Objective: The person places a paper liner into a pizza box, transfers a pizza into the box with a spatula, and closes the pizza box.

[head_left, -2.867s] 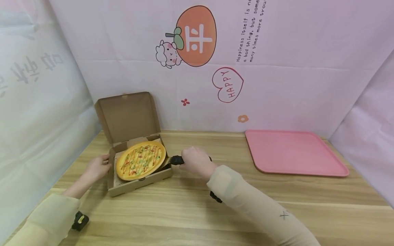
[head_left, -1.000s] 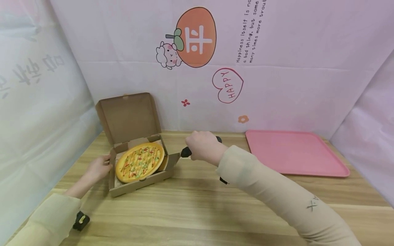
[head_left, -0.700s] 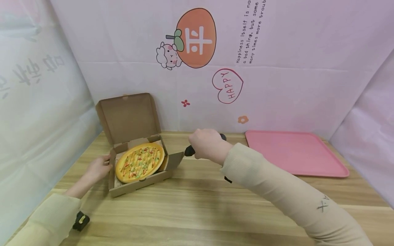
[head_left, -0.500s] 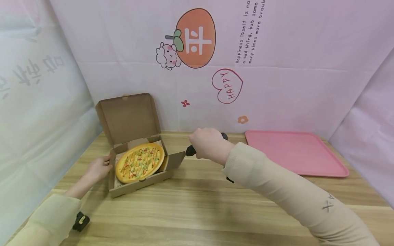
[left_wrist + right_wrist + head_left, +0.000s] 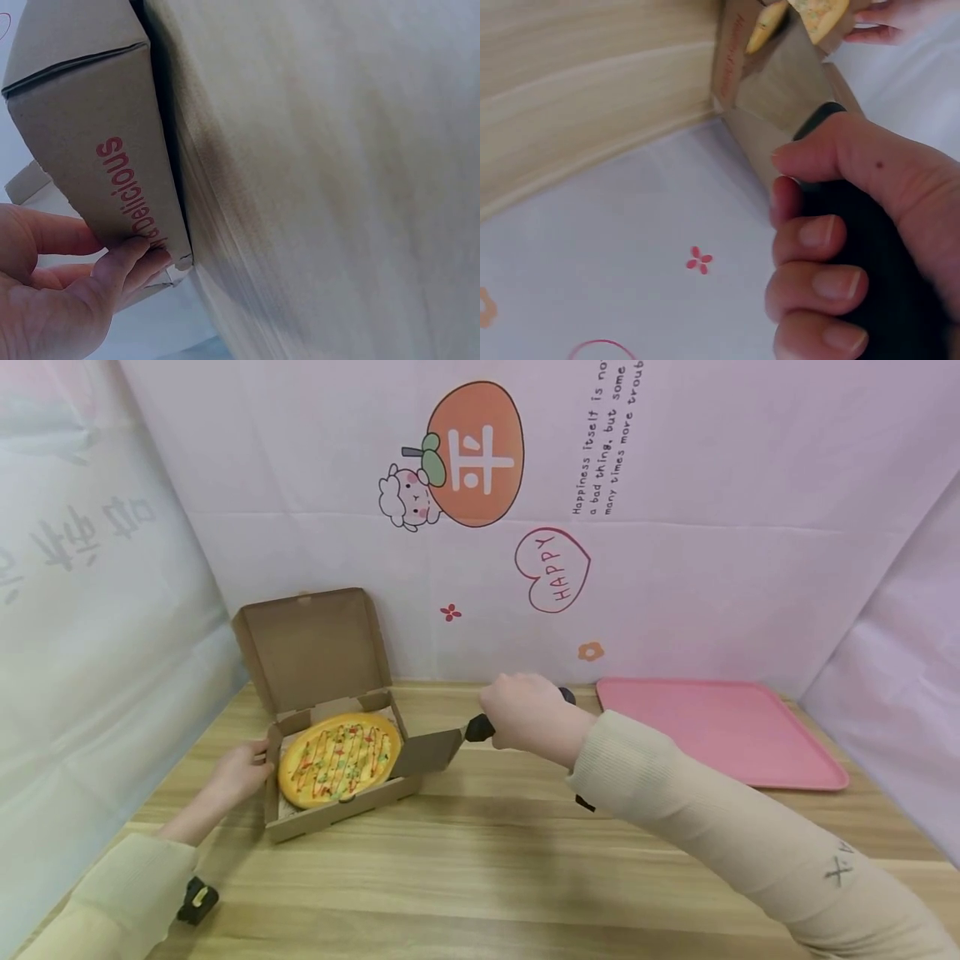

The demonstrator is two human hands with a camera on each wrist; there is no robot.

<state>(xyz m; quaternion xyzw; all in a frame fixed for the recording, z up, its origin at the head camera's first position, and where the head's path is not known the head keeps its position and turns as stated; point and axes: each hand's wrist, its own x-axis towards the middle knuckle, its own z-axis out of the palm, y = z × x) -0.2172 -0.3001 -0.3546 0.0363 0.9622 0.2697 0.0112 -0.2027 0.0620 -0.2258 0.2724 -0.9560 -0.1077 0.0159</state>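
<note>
In the head view a cardboard pizza box (image 5: 341,811) stands with its lid up on the left of the table. Inside lies a whole round pizza (image 5: 341,760) with red sauce stripes. My left hand (image 5: 238,772) pinches the box's left wall; the left wrist view shows thumb and fingers (image 5: 124,255) on either side of the cardboard. Curled round a black handle, my right hand (image 5: 531,714) holds a spatula (image 5: 427,753). Its wide grey metal blade tilts down over the box's right wall, with the tip at the pizza's right edge. Whether they touch I cannot tell.
A pink tray (image 5: 720,731) lies at the back right of the wooden table (image 5: 450,877). A printed cloth wall (image 5: 675,593) rises behind, with more cloth at both sides. The raised box lid (image 5: 315,652) stands close to the back wall.
My right hand has moved right and slightly up, drawing the spatula's blade out from the pizza's right side. The pizza has settled lower in the box. My left hand stays on the box wall.
</note>
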